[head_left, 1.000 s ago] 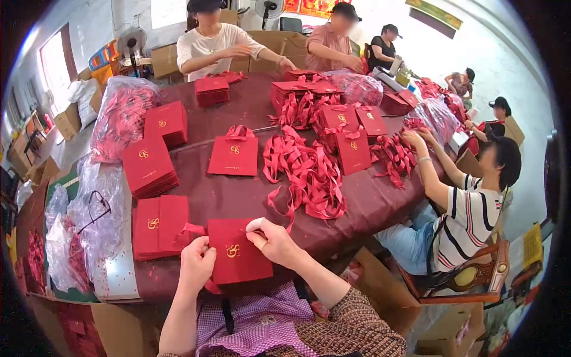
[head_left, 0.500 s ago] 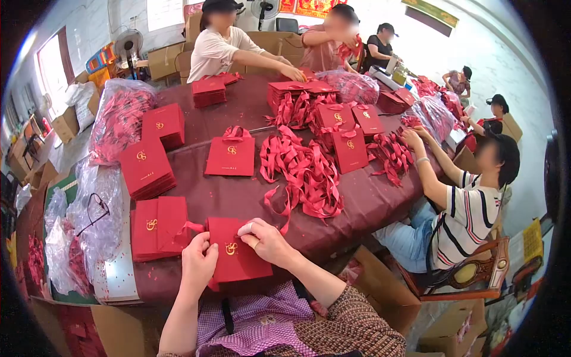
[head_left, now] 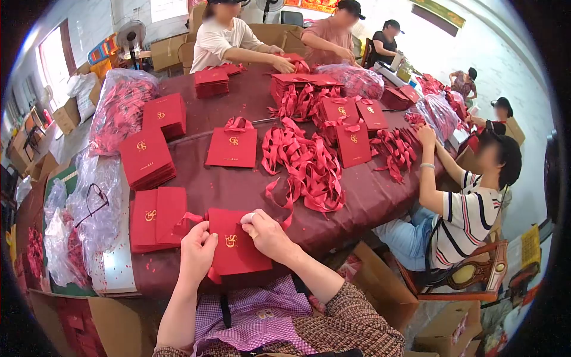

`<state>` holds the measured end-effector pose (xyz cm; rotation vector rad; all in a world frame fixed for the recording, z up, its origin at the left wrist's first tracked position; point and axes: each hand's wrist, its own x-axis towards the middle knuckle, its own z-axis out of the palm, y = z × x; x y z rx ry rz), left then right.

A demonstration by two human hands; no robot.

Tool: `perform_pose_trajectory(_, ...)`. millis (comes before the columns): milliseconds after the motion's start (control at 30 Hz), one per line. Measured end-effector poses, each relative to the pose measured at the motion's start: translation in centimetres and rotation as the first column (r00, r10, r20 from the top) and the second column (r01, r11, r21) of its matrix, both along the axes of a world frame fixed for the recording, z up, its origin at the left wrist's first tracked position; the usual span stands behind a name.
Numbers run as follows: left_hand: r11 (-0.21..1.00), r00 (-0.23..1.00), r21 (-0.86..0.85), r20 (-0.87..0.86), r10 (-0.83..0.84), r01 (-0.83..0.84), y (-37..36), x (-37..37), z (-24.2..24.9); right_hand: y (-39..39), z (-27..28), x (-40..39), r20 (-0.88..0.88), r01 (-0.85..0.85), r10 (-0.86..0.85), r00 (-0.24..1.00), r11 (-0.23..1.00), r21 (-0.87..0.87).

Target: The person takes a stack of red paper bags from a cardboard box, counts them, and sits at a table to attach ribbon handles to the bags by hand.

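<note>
In front of my body is a red paper bag (head_left: 241,247) with a gold logo. My left hand (head_left: 197,247) is closed at its upper left edge, with a bit of red ribbon (head_left: 189,220) poking out there. At the bag's upper right, the thumb and fingers of my right hand (head_left: 264,235) are pinched together; what is between them is too small to make out. A stack of red bags (head_left: 157,220) lies just left of my hands. Beyond my right hand spreads a heap of red ribbons (head_left: 306,166).
More bag stacks (head_left: 146,157) stand at the left, beside plastic sacks (head_left: 122,110). A single bag (head_left: 232,147) lies mid-table. Co-workers sit or stand across the table and at its right side, one in a striped shirt (head_left: 467,220). Eyeglasses (head_left: 95,205) rest on plastic.
My right hand has shifted slightly up and right along the bag's upper edge. Across the table, the co-worker in white now has both hands at the red bags.
</note>
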<state>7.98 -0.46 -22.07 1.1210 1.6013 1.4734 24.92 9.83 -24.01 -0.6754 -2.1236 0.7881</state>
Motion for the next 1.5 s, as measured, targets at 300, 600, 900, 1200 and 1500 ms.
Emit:
perform_pose_trajectory(300, 1.0, 0.998, 0.01, -0.068, 0.019, -0.018, -0.6, -0.3, 0.2, -0.4, 0.8, 0.2, -0.053, 0.023, -0.026, 0.998, 0.999, -0.045)
perform_pose_trajectory(600, 0.998, 0.95, -0.029, 0.307, -0.05, 0.062, -1.1, -1.0, -1.5, -1.1, 0.4, -0.1, -0.024, 0.005, -0.003, 1.0, 0.995, 0.104)
perform_pose_trajectory(900, 0.999, 0.958, 0.019, 0.284, -0.042, 0.039, -1.2, -0.1, -1.3, -2.0, 0.9, -1.8, -0.087, -0.025, 0.037, 0.996, 0.99, 0.137)
perform_pose_trajectory(1200, 0.999, 0.999, 0.029, 0.045, -0.021, 0.02, -1.8, 0.9, -0.3, -2.3, 0.5, -2.6, -0.111, 0.008, 0.014, 0.994, 0.98, 0.197)
perform_pose_trajectory(1500, 1.0, 0.999, 0.019, -0.038, -0.013, 0.014, -2.2, 1.5, 0.0, -2.5, 0.5, -2.5, -0.088, 0.062, -0.036, 0.995, 0.948, 0.312)
